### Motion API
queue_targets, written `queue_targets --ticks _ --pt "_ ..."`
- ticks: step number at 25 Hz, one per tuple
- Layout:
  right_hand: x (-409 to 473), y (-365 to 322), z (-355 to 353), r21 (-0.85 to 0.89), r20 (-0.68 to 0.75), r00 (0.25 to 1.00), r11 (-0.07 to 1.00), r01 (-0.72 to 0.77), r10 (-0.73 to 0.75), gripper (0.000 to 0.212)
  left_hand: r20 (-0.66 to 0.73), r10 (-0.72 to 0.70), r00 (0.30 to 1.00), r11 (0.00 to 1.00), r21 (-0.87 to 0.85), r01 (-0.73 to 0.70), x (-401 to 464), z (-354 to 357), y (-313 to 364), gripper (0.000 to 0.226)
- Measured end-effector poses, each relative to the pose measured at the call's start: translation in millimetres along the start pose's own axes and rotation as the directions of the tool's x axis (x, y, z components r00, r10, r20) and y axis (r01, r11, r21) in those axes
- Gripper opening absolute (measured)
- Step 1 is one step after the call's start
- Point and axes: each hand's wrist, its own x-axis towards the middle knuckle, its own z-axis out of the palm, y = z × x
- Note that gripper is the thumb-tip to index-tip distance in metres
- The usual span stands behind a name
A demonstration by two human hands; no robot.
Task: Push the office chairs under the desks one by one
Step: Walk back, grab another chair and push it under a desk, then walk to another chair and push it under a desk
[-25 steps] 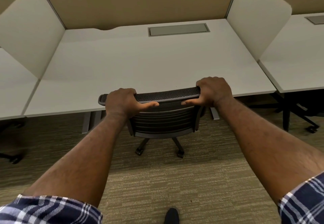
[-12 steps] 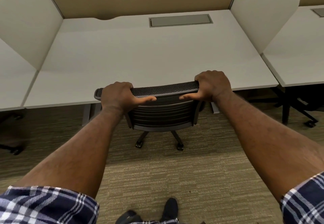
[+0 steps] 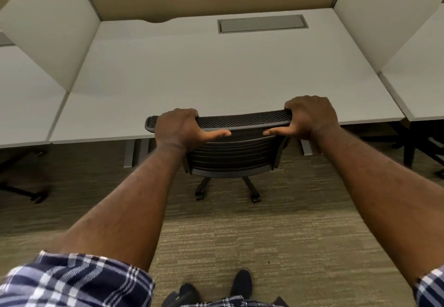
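Note:
A black office chair point(image 3: 230, 155) with a mesh top rail stands at the front edge of a white desk point(image 3: 216, 71). Its seat is hidden under the desktop; the slatted backrest and two rear castors show. My left hand point(image 3: 180, 131) grips the left end of the top rail, thumb stretched along its near side. My right hand point(image 3: 310, 116) grips the right end the same way. Both arms are nearly straight.
White side panels point(image 3: 52, 30) wall the desk left and right, with a tan partition behind. A grey cable hatch point(image 3: 262, 23) lies at the desk's back. Neighbouring desks flank it; black chair bases point(image 3: 36, 196) show under them. Grey desk legs point(image 3: 132, 153) stand left of the chair. Carpet underfoot.
The chair has rolled further forward towards the desk with both hands still on its top rail. I have stepped closer, and my feet now show at the bottom.

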Motion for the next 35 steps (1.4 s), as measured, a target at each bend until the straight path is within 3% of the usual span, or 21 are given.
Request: queue_targets --ticks 5,10,14,18,26,35 --pt "-2.2 1.0 -2.3 0.007 0.008 1.0 1.0 -0.015 0.015 0.092 0.0 -0.014 1.0 1.0 -0.008 0.014 1.6 0.1 1.4 0.097" --pt "-13.5 2.1 -0.6 0.036 -0.002 0.997 0.997 -0.073 0.073 0.106 0.02 -0.004 1.0 1.0 0.008 0.003 0.8 0.3 6.3 0.097" --pt "-21.2 -8.0 -1.7 0.042 -0.008 1.0 0.999 -0.014 0.015 0.126 -0.003 0.004 1.0 1.0 0.001 -0.004 -14.8 -0.5 1.1 0.105" --pt "-19.5 -44.4 -10.8 0.071 -0.066 0.994 0.993 0.094 -0.09 0.125 -0.062 -0.015 0.998 0.999 -0.048 0.012 -40.6 -18.3 -15.0 0.108" --pt "-0.2 -188.1 -29.5 -0.004 -0.154 0.926 0.938 0.348 -0.344 0.124 -0.168 -0.223 0.96 0.974 -0.005 0.225 -144.5 -56.5 -122.4 0.113" --pt "-20.3 -440.3 -2.6 0.115 -0.135 0.798 0.791 0.601 -0.587 0.116 -0.212 -0.514 0.831 0.858 -0.101 0.504 -338.8 -64.4 -290.1 0.11"
